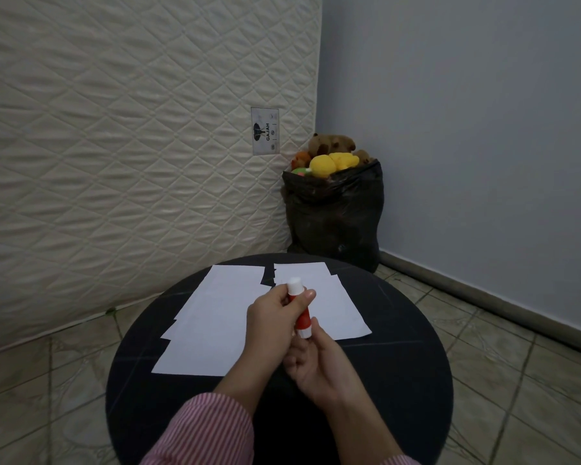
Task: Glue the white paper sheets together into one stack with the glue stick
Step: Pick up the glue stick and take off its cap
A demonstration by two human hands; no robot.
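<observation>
While both hands sit close over the near half of the round black table (399, 380), the right hand (319, 367) pinches the glue stick's (301, 307) white base and the left hand (274, 317) wraps its red barrel, white tip raised, tilted away. Cap or bare glue: cannot tell. Just beyond lie two loose, fanned piles of white paper sheets (215, 323), unglued. Risks, as judged: over-twisting breaks the glue; unpinned sheets slide or skew under strokes. Far corner: black bag of plush toys (332, 209), mattress (131, 129).

White paper sheets (215, 317) cover the table's (399, 380) middle; dark edges lie bare
</observation>
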